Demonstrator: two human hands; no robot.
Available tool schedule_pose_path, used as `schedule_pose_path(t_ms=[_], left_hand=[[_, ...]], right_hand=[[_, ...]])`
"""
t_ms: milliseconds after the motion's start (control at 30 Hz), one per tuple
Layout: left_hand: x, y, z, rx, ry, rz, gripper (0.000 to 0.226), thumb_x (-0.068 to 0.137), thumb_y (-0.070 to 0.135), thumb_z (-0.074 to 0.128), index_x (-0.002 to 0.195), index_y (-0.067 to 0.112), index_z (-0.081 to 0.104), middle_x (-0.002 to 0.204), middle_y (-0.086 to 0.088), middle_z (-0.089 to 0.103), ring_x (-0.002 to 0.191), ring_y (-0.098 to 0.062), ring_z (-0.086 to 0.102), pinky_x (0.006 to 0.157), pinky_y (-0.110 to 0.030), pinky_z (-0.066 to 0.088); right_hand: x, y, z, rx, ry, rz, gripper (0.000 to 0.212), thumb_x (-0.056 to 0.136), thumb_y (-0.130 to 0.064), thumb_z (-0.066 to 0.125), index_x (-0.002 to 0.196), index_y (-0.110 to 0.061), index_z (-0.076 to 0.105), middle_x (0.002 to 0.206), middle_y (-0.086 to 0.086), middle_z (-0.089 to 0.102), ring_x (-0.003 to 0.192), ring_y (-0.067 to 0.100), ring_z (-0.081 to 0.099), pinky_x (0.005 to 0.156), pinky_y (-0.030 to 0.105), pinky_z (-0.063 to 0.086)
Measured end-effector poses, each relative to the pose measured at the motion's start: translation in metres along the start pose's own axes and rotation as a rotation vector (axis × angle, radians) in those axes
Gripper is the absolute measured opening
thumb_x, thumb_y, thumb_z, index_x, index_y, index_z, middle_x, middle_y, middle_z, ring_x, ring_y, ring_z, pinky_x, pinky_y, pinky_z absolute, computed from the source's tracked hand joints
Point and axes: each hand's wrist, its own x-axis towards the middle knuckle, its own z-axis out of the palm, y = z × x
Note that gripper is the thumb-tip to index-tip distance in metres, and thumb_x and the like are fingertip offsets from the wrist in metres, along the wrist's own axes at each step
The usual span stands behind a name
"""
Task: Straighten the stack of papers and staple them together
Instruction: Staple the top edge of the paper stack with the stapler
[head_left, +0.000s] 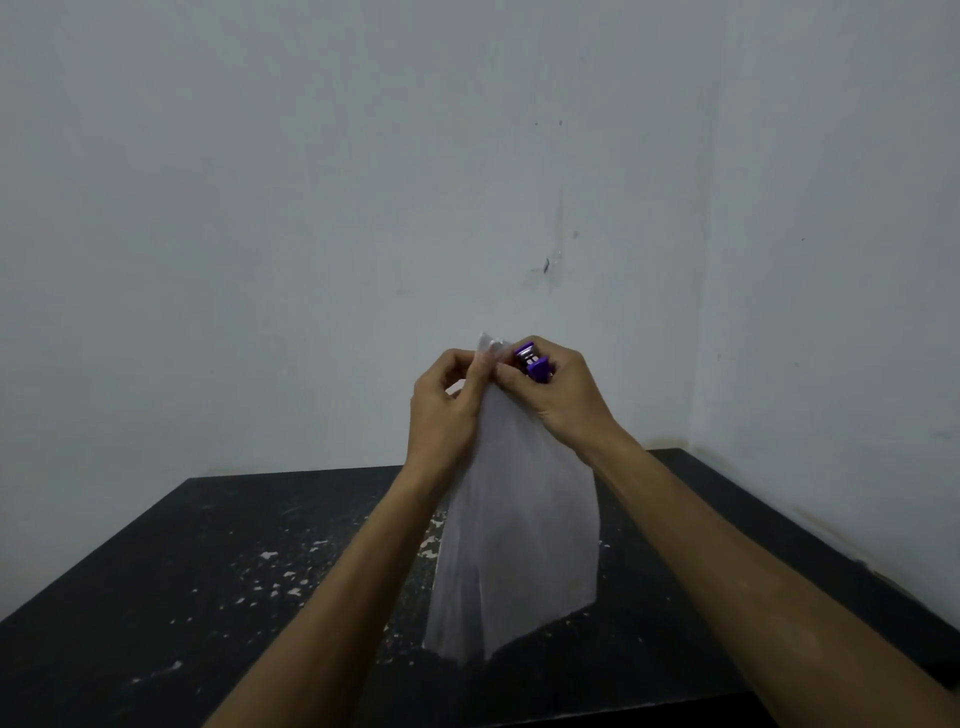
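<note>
Fingers (480, 364) of my left hand (447, 410): pinched shut on the top corner of the stack of papers (514, 530), thumb in front.

Right hand (558, 395): curled closed around a purple stapler (534, 362), its fingertips also pressing the same top corner. I cannot tell whether the stapler's mouth sits over the sheets.

Stack of papers: white, held up in the air between both hands, hanging down from that corner, lower edges fanned slightly apart and clear of the table (208, 597).

Table: black, top scuffed with pale chips of missing paint, set into a corner.

Wall (311, 208): pale grey-white, a few dark marks above the hands.
</note>
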Motion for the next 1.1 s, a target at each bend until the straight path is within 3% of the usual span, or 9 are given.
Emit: schedule_pose_path(t_ms=[100,167,333,433,533,700,800,900,1100], left_hand=[[0.002,-0.004,-0.004,0.038,0.007,-0.035,0.031,0.1,0.036,0.05,0.092,0.014,0.071,0.088,-0.006,0.071,0.09,-0.027,0.066,0.079,-0.047,0.054],[0.002,-0.005,-0.004,0.044,0.016,-0.065,0.033,0.101,0.036,0.048,0.095,0.013,0.072,0.088,-0.013,0.071,0.087,-0.034,0.064,0.078,-0.051,0.053],[-0.001,-0.006,-0.003,0.059,0.015,-0.089,0.035,0.101,0.036,0.046,0.093,0.014,0.072,0.085,-0.013,0.07,0.072,-0.022,0.06,0.065,-0.037,0.048],[0.0,-0.005,-0.003,0.056,-0.006,-0.096,0.035,0.101,0.038,0.047,0.089,0.016,0.072,0.082,-0.01,0.07,0.07,-0.015,0.059,0.062,-0.027,0.047],[0.001,-0.005,-0.003,0.04,0.001,-0.093,0.036,0.1,0.037,0.048,0.081,0.017,0.07,0.073,-0.007,0.067,0.064,-0.008,0.053,0.056,-0.019,0.042],[0.001,-0.005,-0.001,0.029,0.012,-0.074,0.039,0.101,0.036,0.048,0.083,0.008,0.068,0.08,-0.02,0.065,0.066,-0.012,0.051,0.058,-0.026,0.042],[0.0,-0.004,0.002,0.059,-0.013,-0.038,0.038,0.101,0.037,0.046,0.084,0.012,0.069,0.075,-0.01,0.066,0.065,-0.011,0.054,0.059,-0.025,0.044],[-0.001,-0.003,0.004,0.085,-0.03,-0.008,0.032,0.101,0.036,0.046,0.09,0.019,0.071,0.077,0.003,0.069,0.068,-0.013,0.059,0.059,-0.019,0.047],[0.0,-0.002,0.004,0.109,-0.028,0.013,0.03,0.101,0.031,0.048,0.093,0.014,0.072,0.083,-0.005,0.069,0.074,-0.019,0.06,0.063,-0.024,0.048]], right_hand=[[0.002,-0.001,0.001,-0.085,0.003,-0.024,0.012,0.086,-0.025,0.076,0.085,-0.018,0.067,0.084,-0.004,0.068,0.077,0.007,0.063,0.067,0.016,0.049],[0.004,0.0,0.001,-0.161,0.042,-0.028,0.021,0.083,-0.032,0.078,0.087,-0.017,0.063,0.083,-0.004,0.065,0.075,0.008,0.06,0.065,0.016,0.048],[0.006,0.001,-0.003,-0.162,0.142,0.016,0.027,0.083,-0.04,0.075,0.103,-0.025,0.066,0.102,-0.012,0.066,0.092,0.004,0.063,0.071,0.011,0.051],[0.008,-0.001,-0.004,-0.173,0.137,0.051,0.013,0.085,-0.039,0.073,0.088,-0.027,0.071,0.086,-0.015,0.07,0.082,-0.002,0.063,0.069,0.012,0.05],[0.009,-0.004,-0.004,-0.149,0.154,0.069,0.014,0.084,-0.038,0.073,0.084,-0.024,0.072,0.081,-0.014,0.071,0.077,-0.002,0.063,0.065,0.011,0.049],[0.009,-0.006,-0.003,-0.171,0.164,0.092,0.018,0.084,-0.04,0.072,0.085,-0.023,0.071,0.082,-0.012,0.071,0.08,0.005,0.064,0.07,0.02,0.053],[0.009,-0.007,-0.003,-0.122,0.202,0.125,0.026,0.083,-0.041,0.073,0.081,-0.015,0.069,0.08,-0.001,0.071,0.076,0.012,0.063,0.069,0.027,0.051],[0.009,-0.009,-0.002,-0.082,0.216,0.166,0.029,0.083,-0.041,0.073,0.079,-0.012,0.067,0.076,0.0,0.069,0.069,0.008,0.058,0.063,0.023,0.047],[0.008,-0.01,0.002,-0.065,0.226,0.186,0.023,0.082,-0.036,0.073,0.08,-0.013,0.069,0.073,-0.005,0.067,0.066,0.006,0.057,0.061,0.02,0.047]])
